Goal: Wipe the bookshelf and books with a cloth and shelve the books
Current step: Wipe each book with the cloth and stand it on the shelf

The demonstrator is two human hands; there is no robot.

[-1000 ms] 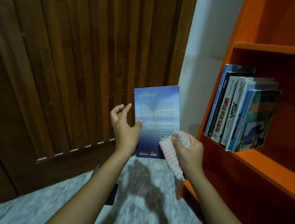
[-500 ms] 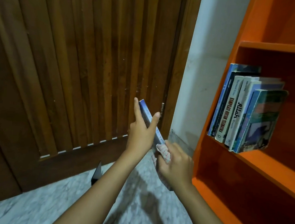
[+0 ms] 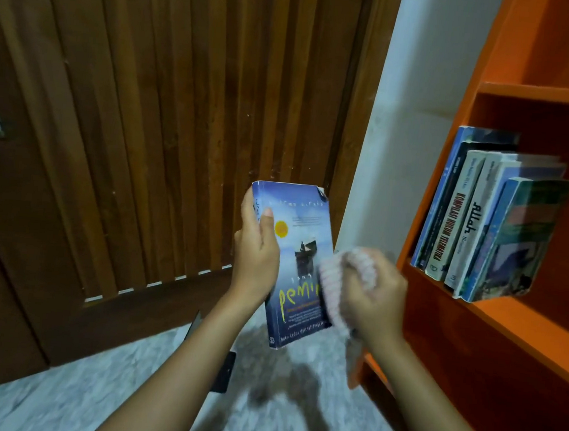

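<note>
1. At centre-left, the left hand (image 3: pixel 255 257) grips the blue book (image 3: pixel 304 248) by its spine, with the long axis near upright.
2. Just right, the right hand (image 3: pixel 373 300) clutches the cloth (image 3: pixel 331 288) against the cover. It is blurred and probably wiping.
3. Farther right, the bookshelf (image 3: pixel 528 326) holds a row of books (image 3: pixel 482 219) — nearer the right hand.

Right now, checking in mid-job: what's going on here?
A person is cleaning a book before shelving it. The left-hand grip holds a blue book by its spine edge, front cover toward the camera. The right-hand grip clutches a bunched cloth against the cover's lower right part; that hand is blurred. A row of books stands leaning on the orange bookshelf to the right. The blue book is not yet shelved.
</note>
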